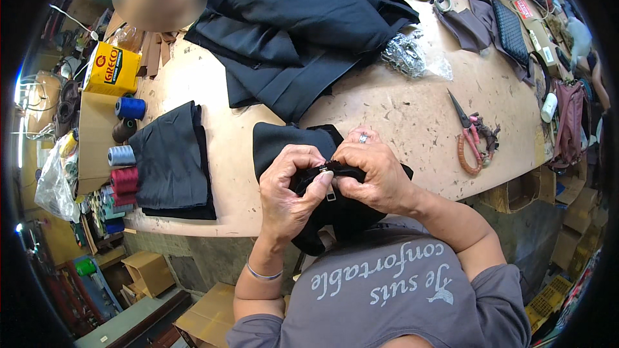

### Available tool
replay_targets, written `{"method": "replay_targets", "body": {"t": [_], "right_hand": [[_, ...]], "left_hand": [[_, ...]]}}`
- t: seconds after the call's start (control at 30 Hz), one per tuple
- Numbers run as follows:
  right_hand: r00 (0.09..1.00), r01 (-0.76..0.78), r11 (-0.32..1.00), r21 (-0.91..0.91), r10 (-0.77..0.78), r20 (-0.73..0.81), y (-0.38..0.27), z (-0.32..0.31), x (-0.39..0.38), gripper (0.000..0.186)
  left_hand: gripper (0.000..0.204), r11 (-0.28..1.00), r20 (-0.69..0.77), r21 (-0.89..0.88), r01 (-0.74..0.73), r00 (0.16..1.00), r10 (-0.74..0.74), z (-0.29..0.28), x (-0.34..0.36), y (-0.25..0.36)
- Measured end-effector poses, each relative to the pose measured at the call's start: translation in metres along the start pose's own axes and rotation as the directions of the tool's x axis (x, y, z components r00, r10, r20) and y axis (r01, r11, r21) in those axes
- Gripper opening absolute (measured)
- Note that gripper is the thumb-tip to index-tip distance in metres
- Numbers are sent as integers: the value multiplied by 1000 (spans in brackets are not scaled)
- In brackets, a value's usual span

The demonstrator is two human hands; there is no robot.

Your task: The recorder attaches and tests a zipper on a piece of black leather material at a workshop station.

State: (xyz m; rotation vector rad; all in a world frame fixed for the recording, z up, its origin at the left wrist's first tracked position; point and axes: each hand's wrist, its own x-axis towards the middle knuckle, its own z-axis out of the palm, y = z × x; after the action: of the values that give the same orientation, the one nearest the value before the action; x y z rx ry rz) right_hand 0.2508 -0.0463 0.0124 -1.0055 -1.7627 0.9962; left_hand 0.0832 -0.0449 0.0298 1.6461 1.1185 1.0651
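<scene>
Both hands meet at the table's near edge over a bundle of black fabric (274, 142). My left hand (290, 183) pinches the edge of a dark strip in the cloth, its thumb tip on a small metal piece. From the right, my right hand (374, 171) grips the same black fabric with thumb and fingers, close beside the left fingertips. A small silver rectangular pull (331, 197) hangs just below the left thumb; it looks like a zipper pull. The exact spot between the fingertips is partly hidden.
A large heap of black cloth (290, 32) spreads across the far table. Folded black cloth (171, 161) lies left, beside thread spools (131, 108) and a yellow box (111, 69). Red-handled scissors (469, 132) rest right; another pair of scissors (442, 0) lies farther back near a bag of metal parts (404, 53).
</scene>
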Motion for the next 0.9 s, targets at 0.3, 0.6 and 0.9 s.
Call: {"method": "replay_targets", "body": {"t": [0.3, 0.6, 0.9], "right_hand": [[986, -157, 978, 137, 148, 71, 2, -4, 1, 16], [979, -199, 965, 168, 204, -12, 2, 1, 10, 20], [739, 439, 495, -750, -673, -11, -3, -11, 29, 22]], "left_hand": [[14, 998, 5, -28, 49, 999, -49, 0, -1, -8], [17, 983, 80, 30, 182, 980, -184, -7, 12, 7], [13, 957, 144, -202, 208, 973, -181, -19, 47, 15]]}}
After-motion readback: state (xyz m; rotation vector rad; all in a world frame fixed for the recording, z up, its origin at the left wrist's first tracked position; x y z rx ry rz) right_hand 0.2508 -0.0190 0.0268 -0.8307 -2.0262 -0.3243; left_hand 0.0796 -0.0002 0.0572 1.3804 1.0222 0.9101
